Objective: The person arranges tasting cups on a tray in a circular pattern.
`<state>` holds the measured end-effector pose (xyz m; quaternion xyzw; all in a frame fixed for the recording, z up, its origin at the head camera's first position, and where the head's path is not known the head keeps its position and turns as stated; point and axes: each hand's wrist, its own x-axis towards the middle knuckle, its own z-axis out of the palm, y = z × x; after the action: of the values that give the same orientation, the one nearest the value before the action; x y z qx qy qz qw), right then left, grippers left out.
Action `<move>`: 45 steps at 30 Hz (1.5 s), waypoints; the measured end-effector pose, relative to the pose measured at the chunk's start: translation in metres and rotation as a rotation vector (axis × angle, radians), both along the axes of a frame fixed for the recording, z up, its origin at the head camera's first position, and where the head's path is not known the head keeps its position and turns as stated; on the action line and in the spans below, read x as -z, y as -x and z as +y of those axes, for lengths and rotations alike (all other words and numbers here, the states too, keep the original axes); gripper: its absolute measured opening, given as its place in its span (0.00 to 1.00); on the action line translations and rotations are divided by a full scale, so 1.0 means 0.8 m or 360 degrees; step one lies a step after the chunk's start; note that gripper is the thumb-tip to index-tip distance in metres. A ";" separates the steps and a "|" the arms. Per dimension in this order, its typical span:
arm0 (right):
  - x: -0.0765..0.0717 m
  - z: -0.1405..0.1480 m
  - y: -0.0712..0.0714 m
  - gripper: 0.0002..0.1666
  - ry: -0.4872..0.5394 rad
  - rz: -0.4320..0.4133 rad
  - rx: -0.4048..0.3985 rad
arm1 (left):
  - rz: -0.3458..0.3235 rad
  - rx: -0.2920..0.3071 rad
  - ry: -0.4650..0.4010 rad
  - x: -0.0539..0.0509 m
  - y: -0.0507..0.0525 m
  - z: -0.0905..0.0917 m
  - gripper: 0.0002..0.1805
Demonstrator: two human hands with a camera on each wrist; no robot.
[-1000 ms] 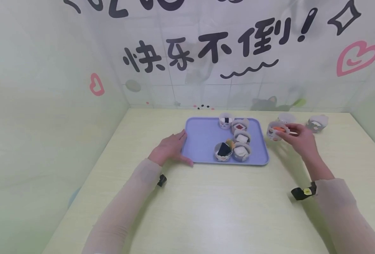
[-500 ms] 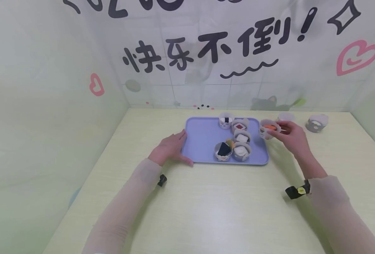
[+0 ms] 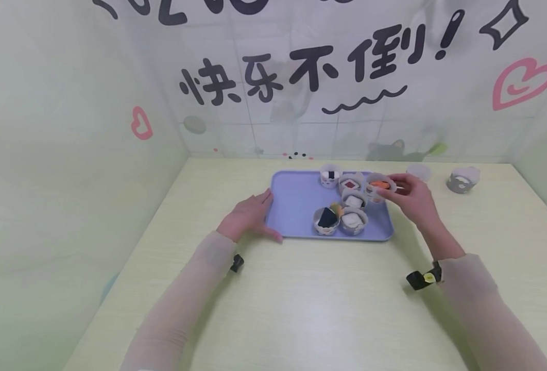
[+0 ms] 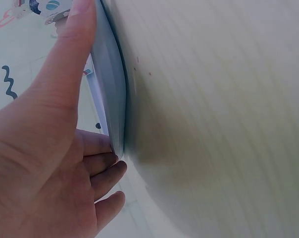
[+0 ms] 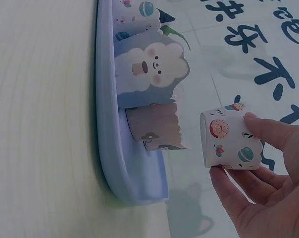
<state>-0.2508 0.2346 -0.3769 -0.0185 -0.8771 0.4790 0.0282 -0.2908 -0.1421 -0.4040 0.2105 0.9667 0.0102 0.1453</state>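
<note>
A lavender tray (image 3: 296,206) lies on the table. At its left end rests my left hand (image 3: 248,216), fingers along the left edge and thumb at the front corner; the left wrist view shows the fingertips (image 4: 107,171) touching the tray's outer wall. My right hand (image 3: 412,198) pinches a paper baking cup (image 3: 373,194) with an orange-topped piece inside, held up over the tray's right part. In the right wrist view this cup (image 5: 231,136) has doughnut prints and hangs apart from the tray. Several food-filled paper cups stand there, including one with a black-wrapped rice triangle (image 3: 327,218).
Right of the tray, near the back wall, stand a grey paper cup (image 3: 462,180) with white contents and a pale cup (image 3: 418,171) partly hidden behind the right hand. A printed curtain (image 3: 264,134) hangs behind the table (image 3: 301,299).
My right hand has carried the cup with the orange piece leftward, from beside the tray to above its right part. The left hand has stayed at the tray's edge.
</note>
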 end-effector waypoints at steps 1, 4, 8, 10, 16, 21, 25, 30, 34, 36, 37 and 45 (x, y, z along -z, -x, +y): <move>0.000 -0.002 0.000 0.40 0.0007 0.0006 -0.0008 | -0.0001 -0.0002 0.0000 0.000 0.000 0.000 0.77; 0.000 -0.008 0.001 0.40 0.0012 0.0024 -0.0030 | -0.0010 -0.0006 -0.0002 0.000 0.000 0.000 0.77; 0.000 -0.018 0.003 0.41 0.0024 0.0021 -0.0054 | -0.0020 -0.0006 0.0008 0.001 0.001 0.001 0.77; 0.000 -0.023 0.004 0.41 0.0032 0.0014 -0.0065 | -0.0022 -0.0005 0.0018 0.001 0.001 0.001 0.77; 0.000 -0.040 0.008 0.40 0.0065 0.0019 -0.0110 | -0.0024 -0.0023 0.0002 -0.001 0.000 0.001 0.76; -0.002 -0.054 0.011 0.38 0.0082 0.0008 -0.0144 | -0.0021 -0.0028 -0.0008 -0.001 -0.001 0.000 0.76; -0.003 -0.065 0.015 0.36 0.0082 0.0012 -0.0169 | -0.0021 -0.0025 -0.0010 -0.001 -0.001 0.000 0.76; -0.001 -0.080 0.020 0.35 0.0089 0.0025 -0.0207 | -0.0029 -0.0023 -0.0015 -0.003 -0.001 0.001 0.76; 0.002 -0.092 0.024 0.35 0.0126 0.0050 -0.0236 | -0.0023 -0.0018 -0.0019 -0.002 -0.001 0.000 0.76; 0.003 -0.098 0.026 0.35 0.0120 0.0062 -0.0246 | -0.0018 -0.0015 -0.0018 -0.001 0.000 0.000 0.76; 0.004 -0.101 0.027 0.36 0.0118 0.0064 -0.0255 | -0.0015 -0.0013 -0.0016 -0.001 0.000 0.000 0.76; 0.008 -0.124 0.031 0.35 0.0079 0.0097 -0.0329 | -0.0009 -0.0005 0.0034 0.002 0.001 0.000 0.76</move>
<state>-0.2756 0.1356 -0.3829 0.0859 -0.8609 0.5014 0.0049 -0.2920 -0.1419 -0.4057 0.2074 0.9666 0.0006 0.1504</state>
